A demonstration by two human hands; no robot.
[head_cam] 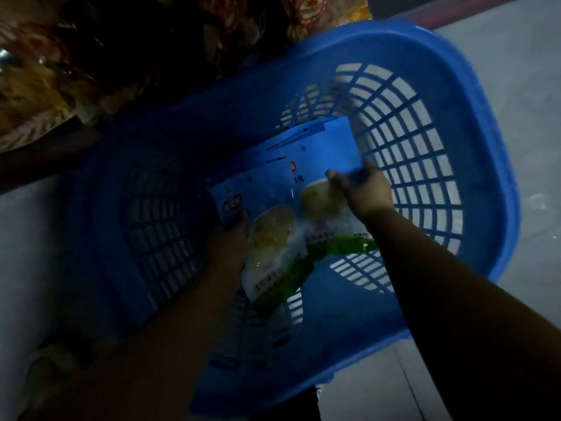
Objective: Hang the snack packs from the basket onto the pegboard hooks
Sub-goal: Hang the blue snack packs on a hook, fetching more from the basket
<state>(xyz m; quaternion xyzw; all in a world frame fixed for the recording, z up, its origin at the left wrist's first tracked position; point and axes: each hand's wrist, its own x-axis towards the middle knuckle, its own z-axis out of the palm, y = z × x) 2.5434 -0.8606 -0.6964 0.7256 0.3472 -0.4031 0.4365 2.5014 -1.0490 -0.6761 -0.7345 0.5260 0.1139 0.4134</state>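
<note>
Risk first: right hand [362, 192] pinches only the far-right edge of the snack pack [291, 208] inside the blue basket [485, 153]; slick film could slip or fold and drop back in; left hand [235, 230] touches the pack's near-left edge, grip unclear in the dark; a second pack seems to lie beneath, so both may lift together; dim light will make finding the hang hole hard. Print: Chinese characters on green band, unreadable; small red logo.

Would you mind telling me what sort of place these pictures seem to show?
Probably a shop aisle being restocked, though it is dim. Both hands hold a blue-and-green snack pack inside a blue plastic basket on a pale floor, with patterned packs showing at upper left.
</note>
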